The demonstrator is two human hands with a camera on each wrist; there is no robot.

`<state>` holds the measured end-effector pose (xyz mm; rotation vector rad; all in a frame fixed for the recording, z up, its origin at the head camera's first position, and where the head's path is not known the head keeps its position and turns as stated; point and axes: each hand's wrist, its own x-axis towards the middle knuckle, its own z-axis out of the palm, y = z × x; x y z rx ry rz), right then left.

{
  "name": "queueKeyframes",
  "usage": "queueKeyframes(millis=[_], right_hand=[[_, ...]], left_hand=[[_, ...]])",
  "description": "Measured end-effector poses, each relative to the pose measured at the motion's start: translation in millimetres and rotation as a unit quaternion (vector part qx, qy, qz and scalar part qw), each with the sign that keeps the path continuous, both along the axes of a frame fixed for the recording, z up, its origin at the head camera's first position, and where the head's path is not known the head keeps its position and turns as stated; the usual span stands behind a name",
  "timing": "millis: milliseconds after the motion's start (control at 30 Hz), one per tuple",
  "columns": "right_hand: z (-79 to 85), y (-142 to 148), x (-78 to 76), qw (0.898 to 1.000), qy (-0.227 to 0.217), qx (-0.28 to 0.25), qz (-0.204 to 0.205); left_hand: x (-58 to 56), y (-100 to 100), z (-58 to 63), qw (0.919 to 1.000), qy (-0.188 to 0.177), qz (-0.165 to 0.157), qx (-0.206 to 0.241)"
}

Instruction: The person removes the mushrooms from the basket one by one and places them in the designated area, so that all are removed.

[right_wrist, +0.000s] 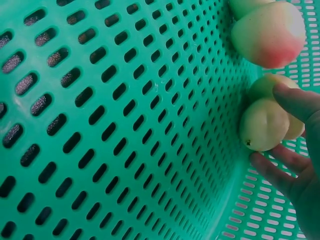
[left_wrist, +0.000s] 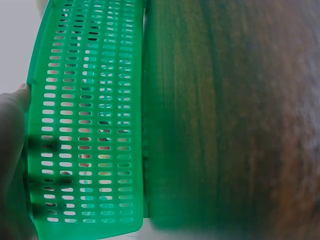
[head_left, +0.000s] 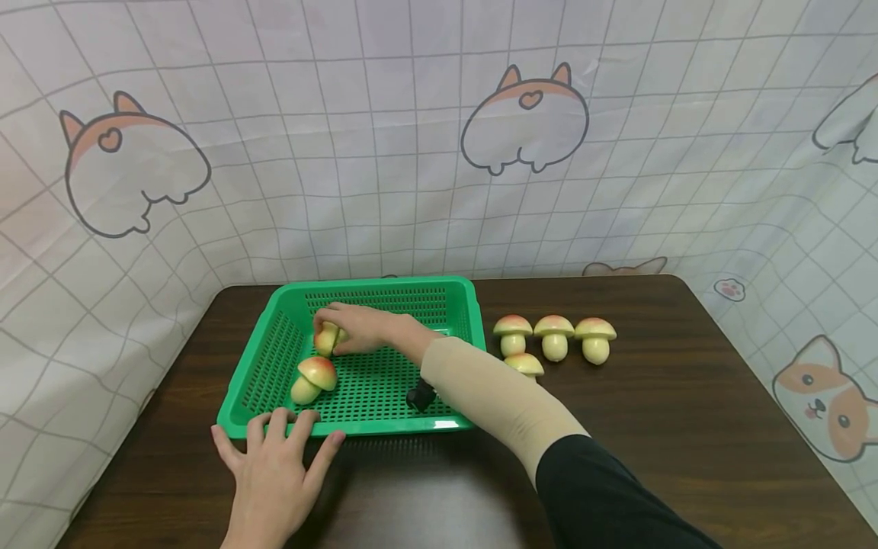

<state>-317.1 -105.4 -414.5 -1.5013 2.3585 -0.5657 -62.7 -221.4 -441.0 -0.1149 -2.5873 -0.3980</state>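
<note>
1. One pale gridded cloth (head_left: 384,114) with cartoon animals stands behind and beside everything.
2. Dark brown, wood-grained, the surface (head_left: 658,442) carries the basket and the mushrooms.
3. Green and perforated, the basket (head_left: 233,400) sits at the left of the surface, its floor and walls slotted.
4. Reaching over the basket's right side, the right forearm wears a beige cover (head_left: 504,396) below a black sleeve (head_left: 610,496).
5. The left hand (head_left: 277,469) rests at the near left corner of the basket, its grip spread, fingertips over the rim.
6. The right hand (head_left: 366,328) is inside the basket; its grip is curled in a pinch on one mushroom, thumb on one side and fingers on the other.
7. That pinched mushroom (head_left: 325,340) is at the basket's left: rounded yellow cap blushing red, plump pale stem with a tiny dark spot at its end. Whether it bears on the basket floor I cannot tell.
8. Just beside it, a second mushroom (head_left: 318,374) lies tilted, red-tinged cap up, cream stem toward the near left.
9. Three more mushrooms (head_left: 554,337) line up right of the basket, caps away from the person; a fourth (head_left: 524,364), partly hidden by the forearm, is nearer.
</note>
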Motion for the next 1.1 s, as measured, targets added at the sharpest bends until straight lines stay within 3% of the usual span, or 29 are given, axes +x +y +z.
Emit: queueKeyframes(millis=[567, 1100], right_hand=[[3.0, 2.6, -1.4, 1.0, 0.008, 0.016, -0.016], [-2.1, 4.1, -1.7, 0.999, -0.018, 0.031, 0.007]], left_hand=[[0.0, -0.5, 1.0, 1.0, -0.005, 0.003, -0.003], [1.2, 0.0, 0.6, 1.0, -0.001, 0.002, -0.005]])
